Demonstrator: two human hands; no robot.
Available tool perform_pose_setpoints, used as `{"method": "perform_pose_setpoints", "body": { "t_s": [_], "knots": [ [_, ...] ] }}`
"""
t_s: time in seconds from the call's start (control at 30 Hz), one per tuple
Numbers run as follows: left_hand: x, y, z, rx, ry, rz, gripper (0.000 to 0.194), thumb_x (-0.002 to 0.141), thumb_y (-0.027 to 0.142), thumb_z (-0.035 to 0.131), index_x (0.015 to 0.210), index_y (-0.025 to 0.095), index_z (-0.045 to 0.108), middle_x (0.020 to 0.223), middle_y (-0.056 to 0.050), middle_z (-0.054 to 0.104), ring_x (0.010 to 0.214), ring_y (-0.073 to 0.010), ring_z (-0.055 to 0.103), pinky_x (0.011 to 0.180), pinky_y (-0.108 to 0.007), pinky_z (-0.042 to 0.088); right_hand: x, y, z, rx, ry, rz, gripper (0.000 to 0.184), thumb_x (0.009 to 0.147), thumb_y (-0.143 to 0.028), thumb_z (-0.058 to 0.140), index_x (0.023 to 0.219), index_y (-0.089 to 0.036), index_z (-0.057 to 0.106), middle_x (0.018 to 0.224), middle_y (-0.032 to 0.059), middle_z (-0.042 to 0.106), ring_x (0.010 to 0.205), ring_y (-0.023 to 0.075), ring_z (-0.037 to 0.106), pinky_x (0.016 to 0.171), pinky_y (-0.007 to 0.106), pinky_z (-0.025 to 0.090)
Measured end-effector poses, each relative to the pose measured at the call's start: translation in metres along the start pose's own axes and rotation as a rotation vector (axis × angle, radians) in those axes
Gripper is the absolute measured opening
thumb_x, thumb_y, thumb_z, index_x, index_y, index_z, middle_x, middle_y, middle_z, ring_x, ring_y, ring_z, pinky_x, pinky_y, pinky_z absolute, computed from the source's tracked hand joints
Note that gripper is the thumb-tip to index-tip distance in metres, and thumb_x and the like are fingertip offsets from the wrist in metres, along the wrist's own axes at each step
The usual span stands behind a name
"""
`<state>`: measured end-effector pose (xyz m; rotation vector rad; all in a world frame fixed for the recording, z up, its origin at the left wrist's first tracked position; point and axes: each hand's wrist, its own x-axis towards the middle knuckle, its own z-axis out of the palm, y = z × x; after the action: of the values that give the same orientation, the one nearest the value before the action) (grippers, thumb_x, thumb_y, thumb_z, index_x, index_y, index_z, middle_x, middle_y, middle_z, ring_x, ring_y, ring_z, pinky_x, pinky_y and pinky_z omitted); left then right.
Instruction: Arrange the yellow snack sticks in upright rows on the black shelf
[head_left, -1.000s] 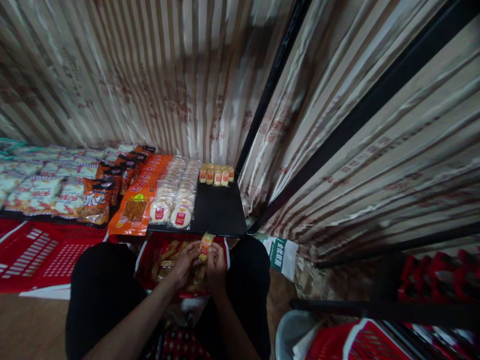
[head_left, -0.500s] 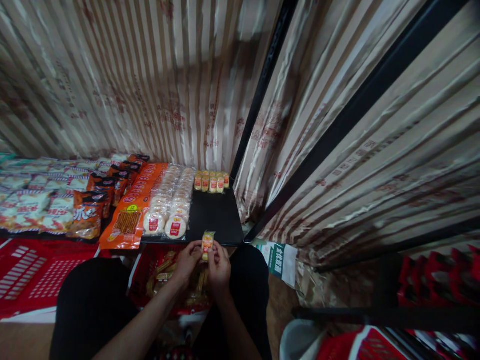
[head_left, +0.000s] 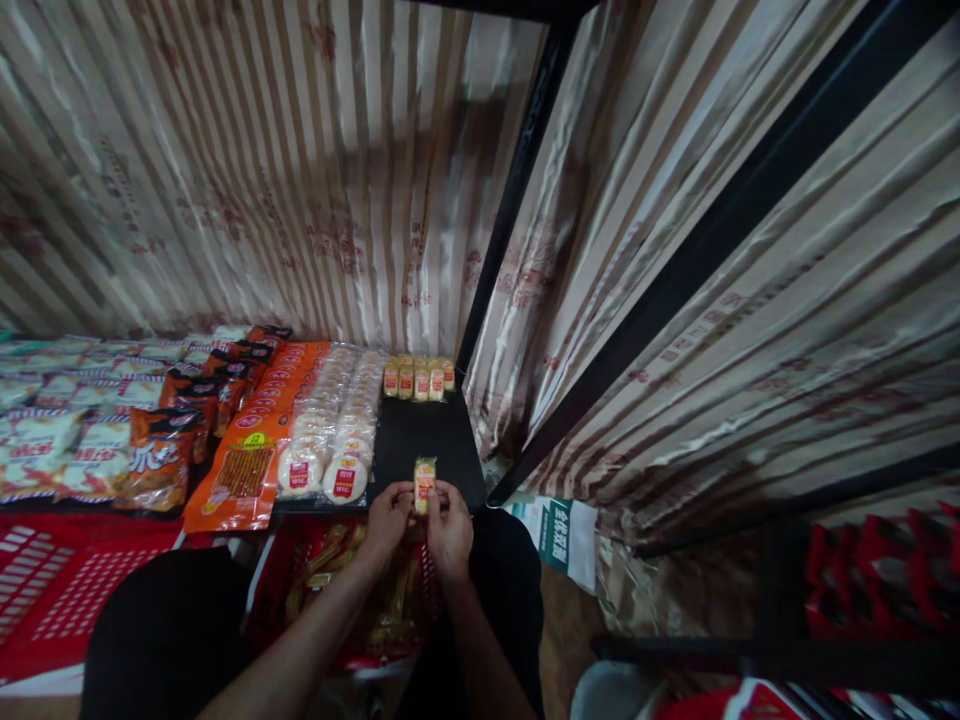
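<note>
Yellow packet [head_left: 424,488]: pinched between the 2 hands at the near edge of the black shelf [head_left: 431,435]; whether its lower end touches the shelf, I cannot tell.
Left hand [head_left: 386,520]: fingers drawn narrow, holding the packet by its left edge.
Right hand [head_left: 451,530]: fingers narrow too, holding the right edge, thumb against the packet.
Nearer hand: neither; they flank the packet about equally.
Long axis: runs away from the person, roughly toward the packet row [head_left: 415,380].
Packet row: similar small yellow packets at the back of the shelf, ahead of the fingers and well apart from the held packet.
Round white crackers [head_left: 346,478]: 2 wrapped rows, left of the held packet.
Red basket [head_left: 271,570]: below the shelf front, holding gold-wrapped pieces [head_left: 405,590].
</note>
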<state>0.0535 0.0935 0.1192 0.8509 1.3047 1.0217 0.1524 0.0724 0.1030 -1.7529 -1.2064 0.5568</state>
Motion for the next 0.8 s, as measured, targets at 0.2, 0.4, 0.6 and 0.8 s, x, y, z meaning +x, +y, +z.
{"method": "perform_pose_setpoints", "body": {
  "t_s": [0.2,0.4,0.6,0.8],
  "knots": [
    [0.015,0.006,0.006,0.206,0.007,0.080,0.021,0.071,0.019,0.050,0.086,0.015,0.065,0.081,-0.007,0.069,0.072,-0.0165,0.061,0.062,-0.024,0.046,0.018,-0.005,-0.003,-0.074,-0.003,-0.002,0.029,0.081,-0.035,0.040,0.093,-0.019,0.061,0.086,0.0049,0.067,0.081,0.0185,0.060,0.071,0.028,0.045],
    [0.038,0.012,0.018,0.288,0.039,0.056,0.018,0.068,0.015,0.054,0.079,0.019,0.067,0.077,-0.004,0.070,0.077,-0.0179,0.062,0.073,-0.026,0.045,0.039,-0.005,0.002,-0.198,0.032,0.003,0.024,0.080,-0.031,0.044,0.091,-0.023,0.064,0.081,0.0028,0.068,0.080,0.0199,0.059,0.070,0.028,0.042],
    [0.063,0.019,0.032,0.305,0.007,0.052,0.017,0.070,0.016,0.054,0.081,0.018,0.067,0.080,-0.005,0.070,0.077,-0.0170,0.062,0.071,-0.025,0.045,0.063,-0.005,0.008,-0.262,0.084,0.032,0.024,0.080,-0.027,0.046,0.095,-0.023,0.063,0.083,0.0034,0.068,0.078,0.0202,0.058,0.066,0.028,0.040],
    [0.080,0.026,0.042,0.311,-0.006,0.074,0.019,0.071,0.013,0.050,0.080,0.016,0.066,0.077,-0.006,0.069,0.066,-0.0143,0.060,0.063,-0.023,0.044,0.081,-0.005,0.015,-0.253,0.074,0.095,0.026,0.081,-0.025,0.042,0.101,-0.022,0.059,0.095,0.0034,0.067,0.080,0.0191,0.062,0.065,0.028,0.040]
  ]
}}
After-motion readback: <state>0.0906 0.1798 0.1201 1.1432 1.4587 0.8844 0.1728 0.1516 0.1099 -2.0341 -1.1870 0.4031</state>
